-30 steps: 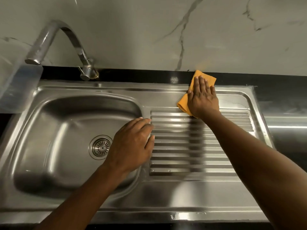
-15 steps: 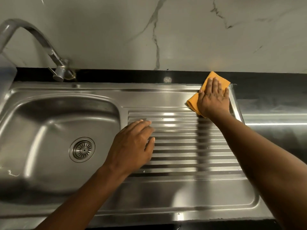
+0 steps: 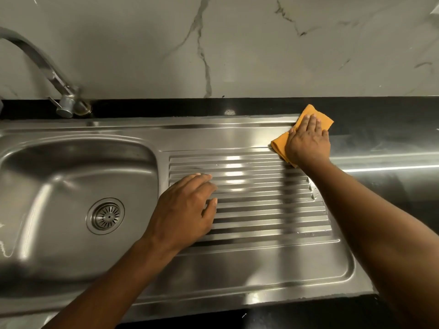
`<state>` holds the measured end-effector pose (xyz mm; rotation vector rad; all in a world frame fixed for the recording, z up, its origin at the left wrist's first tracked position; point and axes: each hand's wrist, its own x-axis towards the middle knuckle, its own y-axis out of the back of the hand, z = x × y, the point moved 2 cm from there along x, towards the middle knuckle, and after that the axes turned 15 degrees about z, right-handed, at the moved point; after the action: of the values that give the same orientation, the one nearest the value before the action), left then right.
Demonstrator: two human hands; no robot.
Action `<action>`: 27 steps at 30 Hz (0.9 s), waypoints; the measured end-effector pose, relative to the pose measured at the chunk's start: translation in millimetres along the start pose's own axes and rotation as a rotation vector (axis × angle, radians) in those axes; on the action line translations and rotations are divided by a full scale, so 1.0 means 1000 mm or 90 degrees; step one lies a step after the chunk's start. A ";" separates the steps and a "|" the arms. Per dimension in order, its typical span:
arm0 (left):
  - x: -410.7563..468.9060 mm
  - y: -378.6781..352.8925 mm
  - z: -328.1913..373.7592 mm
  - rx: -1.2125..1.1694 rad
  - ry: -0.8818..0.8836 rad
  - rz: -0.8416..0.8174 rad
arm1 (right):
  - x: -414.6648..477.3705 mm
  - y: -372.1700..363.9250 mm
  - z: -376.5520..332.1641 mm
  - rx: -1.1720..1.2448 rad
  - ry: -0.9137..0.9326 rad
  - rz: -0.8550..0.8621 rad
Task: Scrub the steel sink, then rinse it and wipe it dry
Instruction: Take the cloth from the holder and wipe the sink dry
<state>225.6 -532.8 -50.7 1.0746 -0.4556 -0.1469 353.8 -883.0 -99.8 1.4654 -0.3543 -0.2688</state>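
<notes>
- Stainless-steel sink unit (image 3: 213, 276), one piece, set into a black stone countertop (image 3: 380, 110); a rectangular basin with rounded corners (image 3: 47, 186) on the left and a ribbed draining board (image 3: 261, 210) on the right.
- Round steel drain strainer (image 3: 106, 216) with radial slots, in the floor of the basin.
- Curved steel tap (image 3: 53, 77), mounted on the black strip behind the basin, its spout arching away to the left and out of view.
- Folded orange cloth (image 3: 280, 144), lying flat at the far right corner of the draining board; its far corner reaches over the sink's rim onto the black countertop.
- Right hand (image 3: 307, 141), palm down on the orange cloth, fingers straight and close together, pressing it flat against the steel; nothing is curled round or pinched.
- Left hand (image 3: 185, 210), palm down at the left end of the ribs, just beside the basin's edge; fingers loosely bent, resting on the steel and holding nothing.
- Small water droplets (image 3: 313, 197), scattered at the right ends of the ribs.
- Pale marble-look wall panel (image 3: 261, 55) with grey veins, rising behind the countertop.
</notes>
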 end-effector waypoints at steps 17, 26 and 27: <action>-0.040 0.016 0.038 -0.038 -0.052 -0.021 | -0.108 0.005 0.054 0.007 -0.022 -0.002; -0.082 0.039 0.053 -0.050 -0.047 -0.033 | -0.204 0.013 0.081 0.015 -0.057 -0.006; -0.087 0.041 0.054 -0.053 -0.051 -0.040 | -0.215 0.013 0.084 0.011 -0.062 -0.008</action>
<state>120.2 -528.5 -18.5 1.0050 -0.4835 -0.2622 122.6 -875.6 -96.2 1.4753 -0.4261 -0.3485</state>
